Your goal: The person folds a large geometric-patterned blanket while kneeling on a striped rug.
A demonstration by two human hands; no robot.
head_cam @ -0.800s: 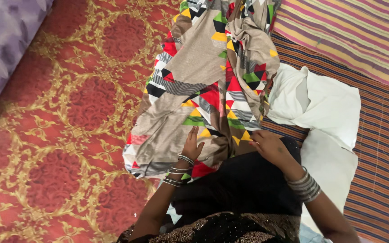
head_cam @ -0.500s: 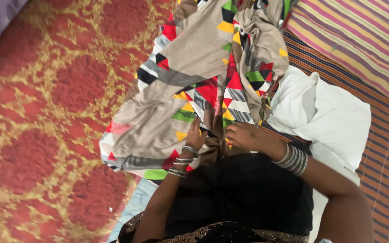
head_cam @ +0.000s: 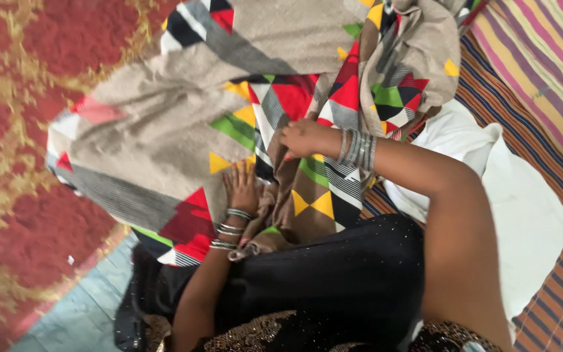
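A large beige cloth [head_cam: 164, 124] with red, green, yellow and black triangle patches lies bunched over the floor and my lap. My left hand [head_cam: 241, 188] rests flat on it with fingers spread, bangles on the wrist. Above and to the right, my right hand [head_cam: 302, 137] pinches a fold of the same cloth, several silver bangles stacked on that wrist. A black garment [head_cam: 333, 274] with gold trim covers my lap below both hands.
A red and gold patterned carpet [head_cam: 27, 98] fills the left side. A white cloth [head_cam: 522, 208] lies at the right on a striped mat [head_cam: 542, 85]. A strip of pale blue floor [head_cam: 86, 306] shows at the bottom left.
My right hand has moved up and left, gripping a fold of the patterned cloth. The left hand has flattened onto the cloth. The camera has come closer.
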